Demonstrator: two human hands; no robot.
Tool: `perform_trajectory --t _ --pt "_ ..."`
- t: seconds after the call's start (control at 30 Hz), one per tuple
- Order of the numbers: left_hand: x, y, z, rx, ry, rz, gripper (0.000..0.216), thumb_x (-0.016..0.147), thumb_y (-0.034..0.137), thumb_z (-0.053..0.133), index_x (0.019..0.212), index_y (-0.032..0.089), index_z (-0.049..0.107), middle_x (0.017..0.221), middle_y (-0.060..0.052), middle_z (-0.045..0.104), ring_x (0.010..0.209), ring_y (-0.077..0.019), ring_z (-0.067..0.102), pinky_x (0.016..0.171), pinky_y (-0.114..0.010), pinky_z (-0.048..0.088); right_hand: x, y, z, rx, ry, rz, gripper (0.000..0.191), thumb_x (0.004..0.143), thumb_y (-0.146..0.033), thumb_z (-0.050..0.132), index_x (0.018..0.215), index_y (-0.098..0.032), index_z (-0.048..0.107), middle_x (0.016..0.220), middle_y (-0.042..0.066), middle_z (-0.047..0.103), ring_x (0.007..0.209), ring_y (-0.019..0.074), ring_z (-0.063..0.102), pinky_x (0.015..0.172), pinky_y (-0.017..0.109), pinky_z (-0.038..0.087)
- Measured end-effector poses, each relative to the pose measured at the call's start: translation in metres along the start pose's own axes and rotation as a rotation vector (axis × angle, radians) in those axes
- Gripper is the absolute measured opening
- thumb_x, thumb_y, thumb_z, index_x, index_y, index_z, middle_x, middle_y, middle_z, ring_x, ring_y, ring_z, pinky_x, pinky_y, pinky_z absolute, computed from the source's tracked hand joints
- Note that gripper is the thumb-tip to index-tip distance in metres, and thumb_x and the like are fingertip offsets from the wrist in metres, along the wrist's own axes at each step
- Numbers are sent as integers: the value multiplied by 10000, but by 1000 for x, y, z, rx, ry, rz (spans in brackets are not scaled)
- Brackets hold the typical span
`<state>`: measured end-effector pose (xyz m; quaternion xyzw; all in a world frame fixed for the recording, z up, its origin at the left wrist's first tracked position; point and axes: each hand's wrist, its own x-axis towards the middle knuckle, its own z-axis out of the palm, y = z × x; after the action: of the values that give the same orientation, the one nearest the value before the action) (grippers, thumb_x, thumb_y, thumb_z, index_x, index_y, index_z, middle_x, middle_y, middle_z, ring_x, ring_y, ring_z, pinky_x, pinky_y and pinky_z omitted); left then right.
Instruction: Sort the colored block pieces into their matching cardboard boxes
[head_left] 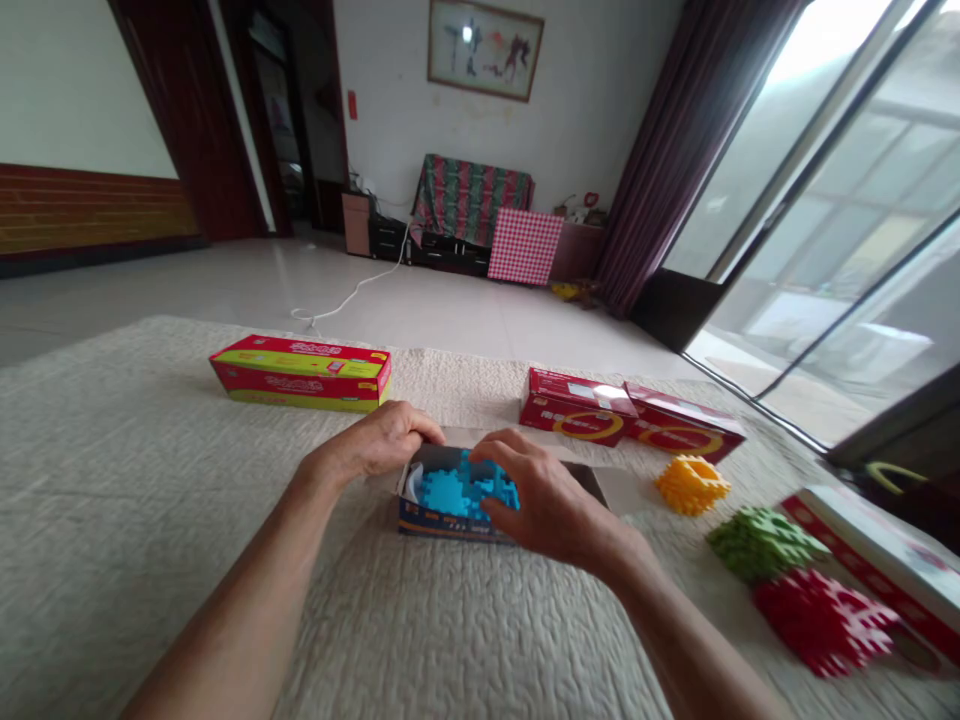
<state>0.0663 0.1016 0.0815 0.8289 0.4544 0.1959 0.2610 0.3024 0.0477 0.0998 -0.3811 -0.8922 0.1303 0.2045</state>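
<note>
An open dark blue cardboard box (431,525) stands in front of me on the quilted cover. Inside it lie bright blue interlocking plastic blocks (444,492) with toothed edges, next to a bit of clear plastic at the left end. My left hand (394,437) has its fingers bent over the box's back left rim, by a raised flap. Over the middle of the box, my right hand (540,492) curls thumb and fingers around some of the blue blocks. The back of that hand hides the box's front right part.
A red and yellow-green box (300,385) lies ahead left, two dark red boxes (577,410) ahead right. To my right are yellow (691,485), green (761,542) and red (821,620) block clusters. A white and red box (885,560) lies beside them.
</note>
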Motion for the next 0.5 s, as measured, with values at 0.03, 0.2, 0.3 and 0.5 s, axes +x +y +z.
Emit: perform_trajectory --t 0.03,0.2,0.3,0.5 --pt "0 0 0 -6 -2 7 487 628 112 374 898 208 767 938 -8 756 872 -155 660 847 -246 477 5 -2 5 8 -15 -11 377 702 -109 556 1072 -167 601 1080 86 607 974 187 571 881 331 472" --pt "1 -2 0 -15 -3 30 500 640 101 375 931 209 768 936 -10 757 874 -157 659 853 -251 475 23 -8 20 35 -27 -50 392 705 -128 595 1095 -152 604 1094 102 618 992 195 586 900 340 476" --pt "0 -2 1 -22 -13 35 496 649 99 373 932 205 765 934 -10 757 876 -159 662 843 -254 477 24 -8 19 62 25 -83 404 726 -163 620 1129 -171 593 1135 93 612 1020 195 592 915 342 481" --pt "1 -3 1 -10 5 -41 475 639 101 387 898 216 768 948 -1 756 883 -151 662 846 -235 476 -4 12 -22 -19 321 -24 250 816 -218 587 1061 -192 629 1109 71 655 1023 196 619 910 354 490"
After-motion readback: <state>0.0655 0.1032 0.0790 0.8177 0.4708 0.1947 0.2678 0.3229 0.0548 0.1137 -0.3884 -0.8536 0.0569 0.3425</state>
